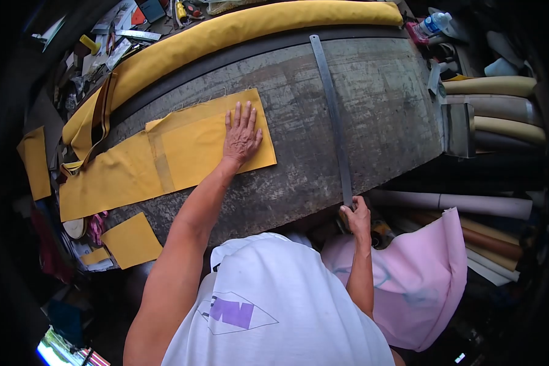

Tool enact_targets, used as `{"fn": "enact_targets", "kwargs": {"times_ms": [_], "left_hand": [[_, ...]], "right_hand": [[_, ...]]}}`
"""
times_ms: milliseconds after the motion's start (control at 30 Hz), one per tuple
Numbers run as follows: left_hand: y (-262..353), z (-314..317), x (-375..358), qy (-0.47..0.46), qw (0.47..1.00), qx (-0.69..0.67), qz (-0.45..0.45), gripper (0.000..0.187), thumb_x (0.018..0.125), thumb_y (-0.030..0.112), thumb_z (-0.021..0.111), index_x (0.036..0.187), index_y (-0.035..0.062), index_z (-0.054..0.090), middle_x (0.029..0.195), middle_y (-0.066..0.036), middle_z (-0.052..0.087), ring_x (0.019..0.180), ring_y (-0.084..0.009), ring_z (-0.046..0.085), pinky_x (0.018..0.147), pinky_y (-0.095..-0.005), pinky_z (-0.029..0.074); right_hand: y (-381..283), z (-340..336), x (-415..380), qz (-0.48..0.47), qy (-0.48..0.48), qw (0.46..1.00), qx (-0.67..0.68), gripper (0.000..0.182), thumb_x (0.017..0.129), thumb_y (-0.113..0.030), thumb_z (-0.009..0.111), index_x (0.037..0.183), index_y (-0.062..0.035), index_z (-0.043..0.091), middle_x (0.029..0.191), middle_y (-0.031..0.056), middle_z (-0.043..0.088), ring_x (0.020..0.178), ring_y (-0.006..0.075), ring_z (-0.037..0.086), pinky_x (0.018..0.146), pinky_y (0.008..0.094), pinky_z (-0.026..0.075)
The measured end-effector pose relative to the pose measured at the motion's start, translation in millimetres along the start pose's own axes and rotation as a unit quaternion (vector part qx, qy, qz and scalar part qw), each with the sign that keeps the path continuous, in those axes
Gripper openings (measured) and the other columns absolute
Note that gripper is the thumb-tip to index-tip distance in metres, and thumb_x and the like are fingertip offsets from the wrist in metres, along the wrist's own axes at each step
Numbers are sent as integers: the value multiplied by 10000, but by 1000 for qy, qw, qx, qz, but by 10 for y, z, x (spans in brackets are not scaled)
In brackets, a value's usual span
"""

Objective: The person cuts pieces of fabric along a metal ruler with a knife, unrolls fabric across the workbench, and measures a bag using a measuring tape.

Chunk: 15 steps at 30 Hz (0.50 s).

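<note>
My left hand (243, 135) lies flat with fingers stretched on a yellow fabric piece (195, 146), near its right end. That piece overlaps a longer yellow strip (107, 177) reaching left across the worktable (287, 110). At the near edge of the table, my right hand (357, 217) grips the lower end of a long metal ruler (330, 107). The ruler runs away from me over the table, to the right of the fabric and apart from it. Part of the right hand's grip is hidden by its own fingers.
A long yellow fabric roll (226, 33) lies along the far edge. Small yellow pieces (132, 240) sit at the near left. Rolls of material (488, 86) and a metal bracket (458, 130) stand at the right. Pink material (409, 274) hangs beside me. A plastic bottle (434, 24) is at the far right.
</note>
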<state>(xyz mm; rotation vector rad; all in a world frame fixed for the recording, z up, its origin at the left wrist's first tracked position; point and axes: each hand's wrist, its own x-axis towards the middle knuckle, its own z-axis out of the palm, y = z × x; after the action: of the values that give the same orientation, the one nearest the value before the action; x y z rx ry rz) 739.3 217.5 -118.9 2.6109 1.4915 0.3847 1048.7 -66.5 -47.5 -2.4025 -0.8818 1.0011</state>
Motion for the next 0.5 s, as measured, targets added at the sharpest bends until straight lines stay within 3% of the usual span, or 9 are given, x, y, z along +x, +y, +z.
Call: {"fn": "enact_targets", "kwargs": {"times_ms": [67,100,133,200,267,333,400,500], "left_hand": [[38,-52,-2,24,1000,-11,-12,618,929,271,521,1465,-3,382,1564,-168,320,1493,-342,206,1207,-520,109],[41,-35,-11,28,999,-29,-14,609,913,240,526,1451,-9,385,1539,-178,340,1476,-351,229,1205,-517,126],[16,-14,-15,34,998,-45,-16,601,897,208,531,1437,-14,389,1513,-188,359,1460,-361,251,1203,-513,143],[-30,23,-52,50,995,-87,-19,590,863,139,533,1412,-23,391,1467,-200,389,1424,-376,294,1195,-503,181],[-57,62,-49,74,987,-142,-19,587,826,65,527,1389,-29,391,1425,-206,411,1386,-388,335,1184,-491,222],[-89,104,-49,85,984,-155,-22,608,802,37,531,1386,-38,382,1422,-214,402,1375,-392,344,1178,-480,243],[-101,112,-57,91,980,-172,-24,617,787,16,527,1383,-43,379,1415,-221,402,1370,-395,349,1174,-475,256],[-82,94,-40,87,980,-178,-22,600,799,22,520,1382,-40,393,1410,-225,414,1377,-396,346,1172,-480,259]], "right_hand": [[-80,27,-236,-27,-67,993,93,294,789,-106,754,1031,1,625,749,41,610,706,146,574,669,301,465],[5,140,-347,-29,-79,986,142,242,799,-83,731,998,0,622,714,-5,530,670,74,452,617,254,404],[-16,212,-494,-17,-105,984,144,213,831,-24,723,1014,-19,614,771,-62,535,704,31,465,638,204,388],[-26,432,-772,-16,-111,982,153,208,834,-40,730,1007,-18,616,763,-54,544,692,36,465,625,217,395],[-63,632,-981,-38,-94,989,106,236,825,-103,739,1004,-15,613,655,-1,511,604,90,458,582,270,415],[-52,816,-1085,-7,-123,983,134,272,828,-78,742,1068,-15,633,794,-1,662,718,48,550,661,246,462],[-121,924,-1140,-1,-148,985,86,292,830,-94,743,1087,-21,626,812,46,685,730,81,599,671,268,485],[-142,1101,-1179,-25,-170,983,61,326,838,-154,747,1108,-40,605,771,120,677,682,202,652,657,334,511]]}}
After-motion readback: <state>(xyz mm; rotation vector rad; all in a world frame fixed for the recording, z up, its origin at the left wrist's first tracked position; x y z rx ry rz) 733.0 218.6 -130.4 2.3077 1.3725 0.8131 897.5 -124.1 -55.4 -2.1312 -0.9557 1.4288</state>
